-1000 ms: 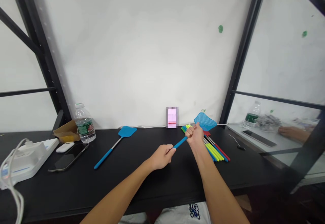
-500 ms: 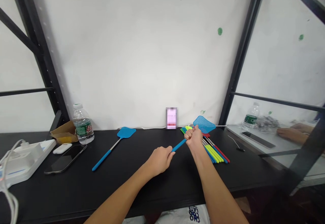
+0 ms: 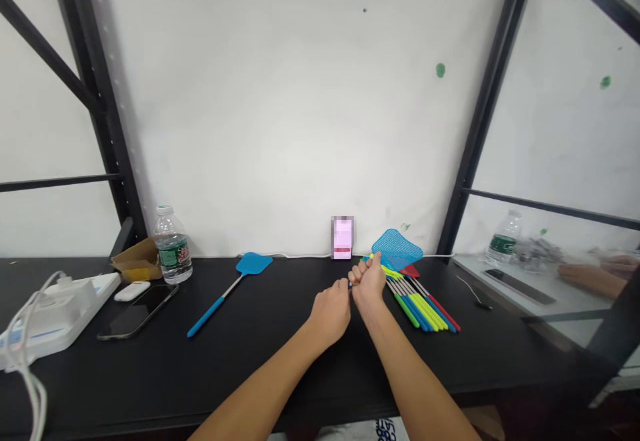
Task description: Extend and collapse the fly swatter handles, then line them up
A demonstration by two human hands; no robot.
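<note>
Both my hands are closed on one blue fly swatter [image 3: 397, 249], held above the table with its mesh head pointing away and right. My right hand [image 3: 370, 282] wraps round it near the head. My left hand [image 3: 330, 311] grips the handle, right beside the other hand, so the handle is almost wholly hidden. Under and right of the right hand lies a fanned row of fly swatters [image 3: 425, 309] with green, blue, yellow and red handles. Apart from these, a single blue fly swatter [image 3: 206, 315] lies on the left.
On the left of the black table [image 3: 280, 374] stand a water bottle [image 3: 173, 247], a cardboard box [image 3: 137, 261], a phone [image 3: 137, 311], a white case [image 3: 132, 291] and a power strip [image 3: 60, 314]. Another phone [image 3: 343, 237] leans on the wall. Someone's hands [image 3: 595, 277] show through the right-hand panel.
My hands have come together along the fly swatter, covering the stretch of blue handle seen between them before. The view has shifted slightly, and more of the handles in the row show.
</note>
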